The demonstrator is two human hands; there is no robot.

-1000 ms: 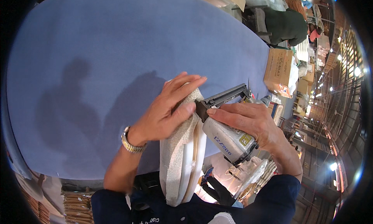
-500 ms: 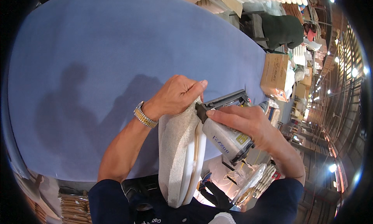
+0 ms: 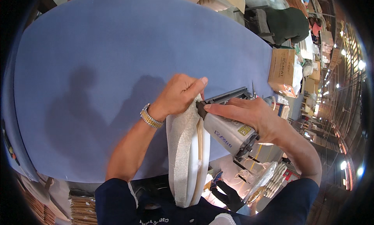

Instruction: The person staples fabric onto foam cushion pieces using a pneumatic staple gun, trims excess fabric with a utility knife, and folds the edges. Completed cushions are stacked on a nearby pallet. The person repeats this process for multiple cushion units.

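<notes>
Pinched in my left hand (image 3: pixel 181 93) is the upper edge of a light grey textured fabric (image 3: pixel 180 147), drawn over a padded panel. The panel stands on edge against my body, with white foam (image 3: pixel 191 166) and a tan wooden strip (image 3: pixel 200 147) showing on its right side. My right hand (image 3: pixel 255 116) is wrapped round a grey staple gun (image 3: pixel 228 133) with a black nose and magazine. Its nose is at the fabric edge, just below my left fingers; I cannot tell whether it presses on the wood.
A large blue-covered table (image 3: pixel 117 41) spreads out ahead and to the left. At its right end is a cardboard box (image 3: pixel 282 71). Another person in a dark top (image 3: pixel 288 25) is farther back. Wrapped bundles (image 3: pixel 269 182) lie low on the right, beside an air hose.
My view has shifted a little, so table and box appear farther right. The panel's wooden side shows more. The staple gun's nose remains at the fabric edge, and both hands keep their hold.
</notes>
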